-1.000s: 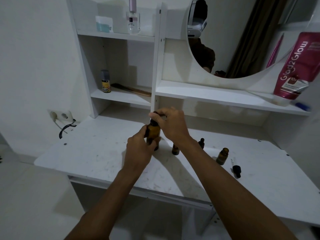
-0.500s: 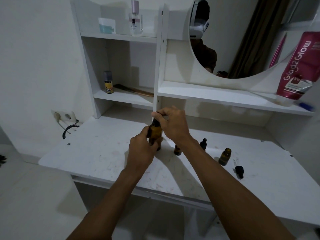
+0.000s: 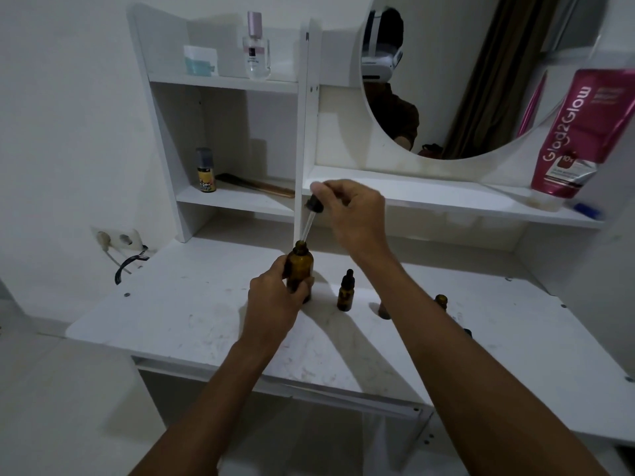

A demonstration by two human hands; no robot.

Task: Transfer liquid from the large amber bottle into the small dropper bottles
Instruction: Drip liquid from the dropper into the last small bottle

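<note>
The large amber bottle [image 3: 299, 269] stands upright on the white table [image 3: 192, 314], with my left hand [image 3: 275, 300] wrapped around its body. My right hand [image 3: 350, 214] pinches the black bulb of a dropper [image 3: 312, 211] above the bottle. The glass tube slants down and its tip is at the bottle's open mouth. A small capped dropper bottle [image 3: 345, 292] stands just right of the big one. Another small bottle [image 3: 441, 301], open, peeks out behind my right forearm. A third one [image 3: 383, 309] is mostly hidden by that arm.
A shelf unit rises at the back, with a small yellow-labelled bottle [image 3: 206, 170], a comb [image 3: 257, 184], a perfume bottle [image 3: 256, 48] and a round mirror [image 3: 481, 73]. A pink tube [image 3: 577, 132] leans on the right shelf. A wall socket with a black cable [image 3: 127, 247] is at left.
My right hand has lifted the dropper out of the large amber bottle, up to the tube's tip. The left hand kept its hold on the bottle. The camera moved closer.
</note>
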